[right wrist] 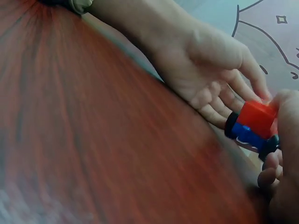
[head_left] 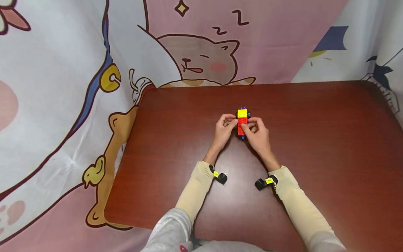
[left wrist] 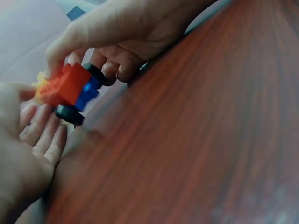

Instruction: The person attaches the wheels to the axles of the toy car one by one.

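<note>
A small toy car (head_left: 242,120) built of bricks is held between both hands over the table. Red bricks (left wrist: 70,87) make up its near part, and a yellow brick (head_left: 242,113) sits at the far end. Underneath is a blue base (right wrist: 248,136) with black wheels (left wrist: 69,115). My left hand (head_left: 224,128) pinches the car's left side, its thumb at the yellow end and the other fingers low by the wheels. From the right, my right hand (head_left: 259,137) grips it with the thumb on top of the red bricks. Fingers hide part of the car's sides.
The brown wooden table (head_left: 176,140) stretches out around the hands. Behind it and to the left hangs a curtain (head_left: 267,45) printed with cartoon animals. Black straps with small devices (head_left: 222,178) sit on both wrists over beige sleeves (head_left: 195,189).
</note>
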### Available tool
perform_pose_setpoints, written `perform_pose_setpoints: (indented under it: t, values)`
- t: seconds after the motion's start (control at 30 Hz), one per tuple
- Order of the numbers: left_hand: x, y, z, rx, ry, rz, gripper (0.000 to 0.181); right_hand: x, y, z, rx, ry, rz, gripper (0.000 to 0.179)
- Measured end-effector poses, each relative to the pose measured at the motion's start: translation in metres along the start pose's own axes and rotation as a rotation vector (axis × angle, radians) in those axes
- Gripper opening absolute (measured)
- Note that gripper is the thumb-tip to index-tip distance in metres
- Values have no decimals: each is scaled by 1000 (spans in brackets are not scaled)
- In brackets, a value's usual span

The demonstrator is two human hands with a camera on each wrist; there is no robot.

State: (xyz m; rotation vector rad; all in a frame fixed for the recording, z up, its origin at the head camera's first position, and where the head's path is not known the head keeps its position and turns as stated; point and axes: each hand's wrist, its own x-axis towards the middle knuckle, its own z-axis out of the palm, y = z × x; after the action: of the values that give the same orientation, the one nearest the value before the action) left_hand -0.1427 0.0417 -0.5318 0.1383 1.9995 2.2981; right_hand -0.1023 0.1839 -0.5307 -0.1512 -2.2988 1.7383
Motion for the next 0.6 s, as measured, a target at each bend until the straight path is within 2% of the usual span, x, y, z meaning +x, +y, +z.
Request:
perform_pose_setpoints:
  t: [0.1, 0.2, 0.27, 0.37, 0.47, 0.6]
  values:
    - [5, 2, -1, 146, -63, 26, 26, 6, 3, -2, -282, 38, -62, 34]
    - [11, 3, 0, 240, -123, 54, 27, 12, 4, -4, -437, 56, -90, 37]
    - [15, 4, 0, 304, -151, 80, 30, 17, 5, -5, -449, 56, -109, 39]
    - [16, 4, 0, 385, -169, 126, 35, 21, 6, -5, -369, 48, -145, 39]
    - [10, 2, -1, 416, -165, 144, 42, 17, 10, -5, -329, 54, -138, 36]
    - [-1, -2, -2, 411, -154, 134, 46, 6, 12, -3, -320, 55, -98, 32]
